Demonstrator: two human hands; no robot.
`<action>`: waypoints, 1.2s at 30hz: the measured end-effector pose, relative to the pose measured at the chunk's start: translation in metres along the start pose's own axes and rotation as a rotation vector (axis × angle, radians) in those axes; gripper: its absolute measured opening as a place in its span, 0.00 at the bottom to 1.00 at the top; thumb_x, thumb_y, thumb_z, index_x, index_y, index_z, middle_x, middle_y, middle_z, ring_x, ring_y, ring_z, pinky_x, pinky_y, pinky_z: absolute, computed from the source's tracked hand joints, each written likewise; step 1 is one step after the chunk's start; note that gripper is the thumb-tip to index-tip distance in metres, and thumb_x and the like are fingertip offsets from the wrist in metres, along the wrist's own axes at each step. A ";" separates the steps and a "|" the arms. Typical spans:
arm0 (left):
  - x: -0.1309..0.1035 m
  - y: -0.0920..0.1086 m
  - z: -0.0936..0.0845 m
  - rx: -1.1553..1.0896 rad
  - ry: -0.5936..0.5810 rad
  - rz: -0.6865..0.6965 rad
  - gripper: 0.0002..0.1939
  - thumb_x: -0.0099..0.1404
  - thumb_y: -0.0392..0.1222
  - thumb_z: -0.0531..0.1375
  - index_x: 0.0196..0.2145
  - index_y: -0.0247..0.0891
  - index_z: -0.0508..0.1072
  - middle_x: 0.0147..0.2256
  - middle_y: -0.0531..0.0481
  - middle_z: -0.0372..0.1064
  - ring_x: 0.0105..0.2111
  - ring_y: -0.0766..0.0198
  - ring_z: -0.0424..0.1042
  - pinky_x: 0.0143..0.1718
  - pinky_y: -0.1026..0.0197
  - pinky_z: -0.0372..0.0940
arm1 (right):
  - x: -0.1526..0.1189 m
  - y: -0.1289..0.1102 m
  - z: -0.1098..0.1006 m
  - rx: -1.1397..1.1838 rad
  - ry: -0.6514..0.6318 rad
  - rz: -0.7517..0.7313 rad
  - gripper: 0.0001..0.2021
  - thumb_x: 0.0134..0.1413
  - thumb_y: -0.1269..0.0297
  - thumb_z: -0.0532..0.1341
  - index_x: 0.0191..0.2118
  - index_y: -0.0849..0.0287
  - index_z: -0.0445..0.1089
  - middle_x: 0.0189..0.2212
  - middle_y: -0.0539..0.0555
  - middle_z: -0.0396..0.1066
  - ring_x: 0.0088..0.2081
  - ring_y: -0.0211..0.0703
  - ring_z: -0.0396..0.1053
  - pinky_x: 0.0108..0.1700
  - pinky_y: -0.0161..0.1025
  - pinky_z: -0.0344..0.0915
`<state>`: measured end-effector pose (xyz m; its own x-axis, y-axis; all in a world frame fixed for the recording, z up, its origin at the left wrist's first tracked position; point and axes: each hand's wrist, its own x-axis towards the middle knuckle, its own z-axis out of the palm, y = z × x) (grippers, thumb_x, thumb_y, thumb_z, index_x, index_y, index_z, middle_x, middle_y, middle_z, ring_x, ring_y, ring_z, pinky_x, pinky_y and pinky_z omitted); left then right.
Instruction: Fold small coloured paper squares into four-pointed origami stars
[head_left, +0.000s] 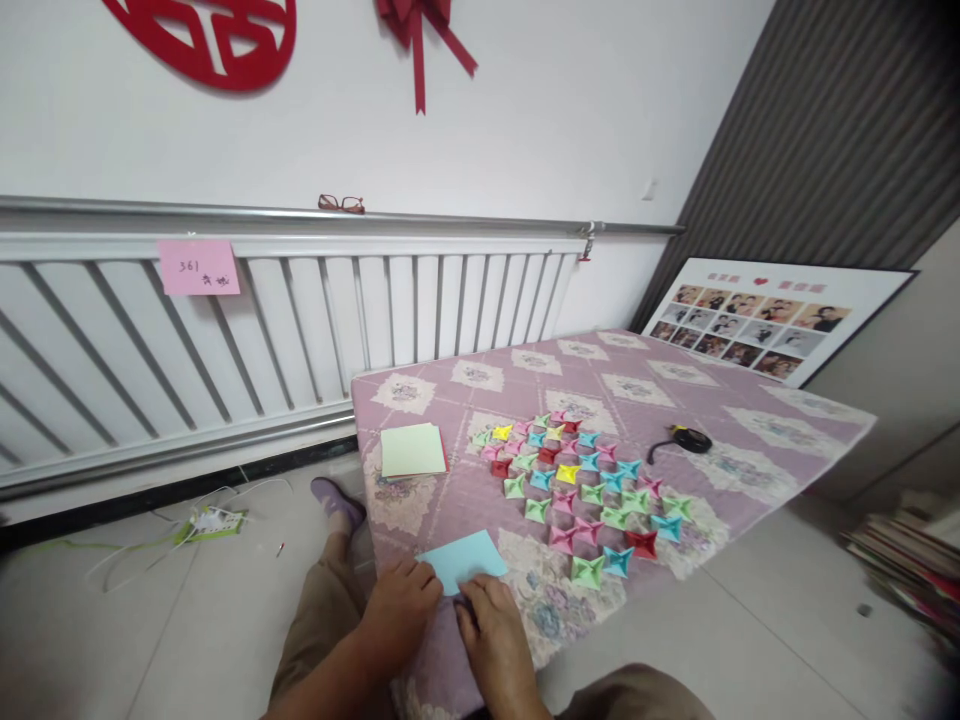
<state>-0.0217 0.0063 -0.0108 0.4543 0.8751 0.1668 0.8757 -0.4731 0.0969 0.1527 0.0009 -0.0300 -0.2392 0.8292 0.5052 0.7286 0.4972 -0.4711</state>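
1. The left hand (409,595) lies back-up at the left end of the blue sheet (465,562), fingers bent and touching it; the thumb is hidden, so I cannot tell whether the hand grips the paper or only presses it.
2. The right hand (495,630) touches the near edge of the blue sheet, its spread narrow, with fingers curled and thumb close to them; whether they pinch the paper is unclear.
3. The blue sheet lies between the two hands, near the close edge of the counter (469,500), which wears a purple floral cloth. I cannot tell whether the sheet is single or doubled.
4. Beyond the blue sheet and slightly to its left, a stack of paper (412,450) sits with a pale yellow-green sheet on top and a red edge showing at its right side.
5. To the right of the blue sheet, many folded paper pieces (589,532) stand in rough slanting rows: green, pink, blue, red and yellow, each with pointed corners.
6. Farther right of the blue sheet, past those pieces, lies a black coiled item (691,440) with a bit of yellow.
7. Far beyond the blue sheet, to the right, a photo board (750,310) leans at a slant; straight beyond it, a white radiator (420,310) lines the wall.
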 end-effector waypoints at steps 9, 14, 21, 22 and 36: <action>-0.036 0.033 -0.011 -0.229 0.233 0.020 0.12 0.59 0.32 0.57 0.42 0.41 0.68 0.39 0.49 0.67 0.38 0.58 0.66 0.41 0.56 0.64 | 0.000 -0.004 -0.006 0.137 -0.004 -0.069 0.13 0.53 0.78 0.51 0.35 0.57 0.69 0.35 0.55 0.71 0.37 0.42 0.70 0.40 0.37 0.69; -0.053 0.023 -0.004 -0.317 0.380 -0.067 0.27 0.53 0.25 0.51 0.51 0.39 0.62 0.47 0.43 0.64 0.47 0.57 0.65 0.47 0.54 0.64 | -0.012 0.007 -0.011 0.157 0.056 -0.101 0.13 0.52 0.77 0.51 0.37 0.56 0.69 0.37 0.55 0.72 0.40 0.42 0.72 0.42 0.37 0.70; -0.041 0.017 0.004 -0.390 0.234 -0.118 0.22 0.55 0.25 0.52 0.46 0.40 0.69 0.43 0.45 0.67 0.44 0.56 0.65 0.46 0.52 0.61 | -0.024 0.013 -0.022 0.205 -0.007 -0.100 0.14 0.50 0.79 0.52 0.36 0.55 0.69 0.37 0.54 0.72 0.40 0.41 0.72 0.42 0.37 0.70; -0.037 0.018 0.004 -0.391 0.218 -0.116 0.21 0.56 0.25 0.52 0.45 0.40 0.70 0.42 0.46 0.68 0.43 0.57 0.65 0.45 0.53 0.61 | -0.024 0.014 -0.024 0.206 -0.016 -0.102 0.14 0.49 0.79 0.52 0.36 0.55 0.69 0.37 0.54 0.72 0.40 0.41 0.71 0.42 0.37 0.69; -0.028 0.028 -0.002 -0.412 0.132 -0.289 0.09 0.56 0.30 0.57 0.30 0.42 0.74 0.34 0.50 0.68 0.39 0.59 0.65 0.43 0.54 0.54 | -0.020 0.011 -0.040 0.050 -0.174 -0.015 0.10 0.51 0.75 0.57 0.34 0.53 0.70 0.39 0.53 0.70 0.43 0.47 0.67 0.46 0.45 0.64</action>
<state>-0.0106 -0.0320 -0.0107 0.1555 0.9682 0.1959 0.8132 -0.2381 0.5311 0.1911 -0.0203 -0.0161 -0.3605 0.8508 0.3822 0.6921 0.5187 -0.5019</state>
